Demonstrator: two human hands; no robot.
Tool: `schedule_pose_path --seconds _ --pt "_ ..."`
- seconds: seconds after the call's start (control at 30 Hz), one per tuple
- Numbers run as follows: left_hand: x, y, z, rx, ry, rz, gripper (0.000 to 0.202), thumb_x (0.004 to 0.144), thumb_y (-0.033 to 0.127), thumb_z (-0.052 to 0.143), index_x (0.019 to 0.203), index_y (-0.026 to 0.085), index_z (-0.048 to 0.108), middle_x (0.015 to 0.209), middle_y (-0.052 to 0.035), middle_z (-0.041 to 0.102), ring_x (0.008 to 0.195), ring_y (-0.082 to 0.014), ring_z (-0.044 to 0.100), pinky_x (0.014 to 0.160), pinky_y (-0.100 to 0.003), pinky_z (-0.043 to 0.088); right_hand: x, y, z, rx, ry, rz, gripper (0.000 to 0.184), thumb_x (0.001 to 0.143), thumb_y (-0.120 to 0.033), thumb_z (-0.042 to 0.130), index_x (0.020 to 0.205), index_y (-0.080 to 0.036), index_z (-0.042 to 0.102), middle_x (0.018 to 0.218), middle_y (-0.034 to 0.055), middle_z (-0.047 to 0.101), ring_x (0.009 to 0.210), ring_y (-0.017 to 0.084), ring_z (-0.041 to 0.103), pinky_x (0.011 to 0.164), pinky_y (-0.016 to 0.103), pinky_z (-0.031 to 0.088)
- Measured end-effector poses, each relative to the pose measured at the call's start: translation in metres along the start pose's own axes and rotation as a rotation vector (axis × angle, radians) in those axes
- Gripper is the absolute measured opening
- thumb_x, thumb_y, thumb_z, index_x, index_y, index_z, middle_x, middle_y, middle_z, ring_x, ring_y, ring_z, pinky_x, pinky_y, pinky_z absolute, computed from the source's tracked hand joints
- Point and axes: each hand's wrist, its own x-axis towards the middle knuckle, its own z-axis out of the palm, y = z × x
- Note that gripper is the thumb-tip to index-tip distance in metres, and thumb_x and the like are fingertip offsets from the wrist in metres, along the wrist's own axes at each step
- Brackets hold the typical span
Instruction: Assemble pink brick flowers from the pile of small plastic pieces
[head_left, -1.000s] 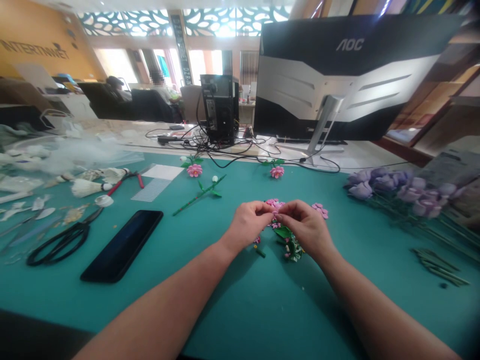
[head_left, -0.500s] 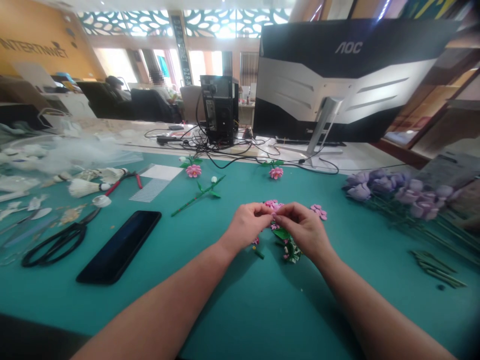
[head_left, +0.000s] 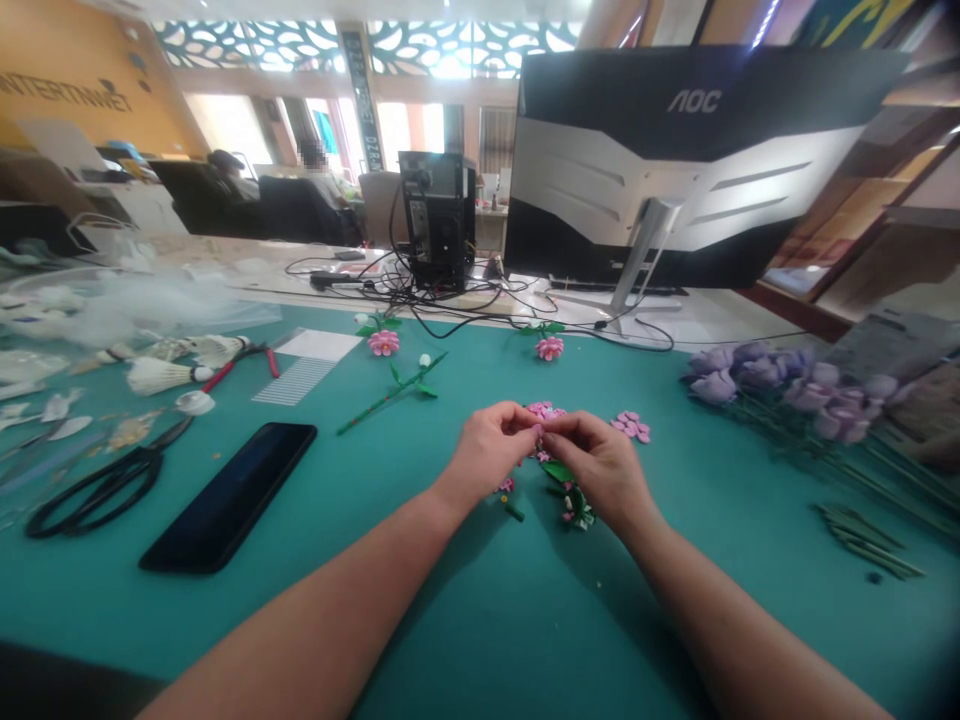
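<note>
My left hand (head_left: 489, 452) and my right hand (head_left: 600, 466) meet fingertip to fingertip over the green mat (head_left: 465, 610), both pinched on a small pink toy-brick flower piece (head_left: 541, 432). Below my right hand lies a small green stem with leaves and tiny pink bits (head_left: 574, 500). More pink flower heads (head_left: 544, 409) sit just behind my fingers. A loose cluster of pink petals (head_left: 631, 425) lies to the right of my hands.
A black phone (head_left: 229, 495) and black scissors (head_left: 94, 488) lie at left, beside shuttlecocks (head_left: 161, 374). A green stem (head_left: 390, 394) and two pink flowers (head_left: 383, 342) lie further back. Purple flowers (head_left: 787, 385) and green sticks (head_left: 866, 527) are at right. A monitor (head_left: 675, 160) stands behind.
My hands stay together on the pink piece with only slight finger movement. The view has shifted a little, so things on the mat appear slightly further left.
</note>
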Motion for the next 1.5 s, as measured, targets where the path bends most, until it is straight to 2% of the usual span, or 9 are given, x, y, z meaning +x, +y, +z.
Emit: schedule_pose_path --seconds 0.13,0.57,1.1,1.3,1.5 --pt "-0.001 -0.001 0.0 -0.007 -0.003 0.006 0.015 0.071 0.025 0.065 0.081 0.014 0.067 0.077 -0.005 0.068 0.071 -0.0146 0.062 0.067 -0.026 0.049 0.0 -0.002 0.0 0.002 0.017 0.009 0.018 0.077 -0.034 0.068 0.086 -0.019 0.069 0.079 0.0048 0.07 0.074 0.019 0.063 0.069 0.031 0.051" --pt "-0.004 0.008 0.0 -0.041 0.023 -0.019 0.013 0.069 0.021 0.066 0.078 0.013 0.068 0.071 -0.0025 0.066 0.064 -0.0118 0.058 0.062 -0.023 0.047 -0.003 -0.008 0.002 0.04 0.046 0.0 0.015 0.075 -0.033 0.069 0.084 -0.02 0.07 0.079 0.0044 0.071 0.074 0.018 0.064 0.068 0.03 0.051" --pt "-0.005 0.007 0.002 0.028 0.045 -0.017 0.012 0.069 0.024 0.065 0.075 0.014 0.067 0.068 -0.0022 0.066 0.062 -0.0116 0.057 0.057 -0.022 0.045 -0.002 -0.008 0.005 0.052 0.068 0.019 0.012 0.073 -0.03 0.069 0.079 -0.019 0.067 0.074 0.0032 0.067 0.069 0.017 0.06 0.063 0.028 0.048" --pt "-0.004 0.001 0.005 -0.014 0.063 -0.022 0.012 0.071 0.025 0.064 0.076 0.014 0.067 0.068 -0.0018 0.065 0.061 -0.0119 0.058 0.057 -0.022 0.045 -0.002 -0.009 0.005 0.051 0.073 0.025 0.013 0.073 -0.032 0.068 0.077 -0.019 0.066 0.074 0.0031 0.067 0.069 0.017 0.061 0.063 0.028 0.049" --pt "-0.002 0.003 0.005 -0.122 0.043 -0.047 0.014 0.07 0.024 0.068 0.078 0.012 0.066 0.07 -0.0035 0.067 0.063 -0.0117 0.06 0.062 -0.023 0.048 0.0 -0.009 0.002 0.1 0.028 0.037 0.018 0.076 -0.035 0.068 0.082 -0.019 0.066 0.077 0.0045 0.068 0.074 0.018 0.064 0.07 0.031 0.052"
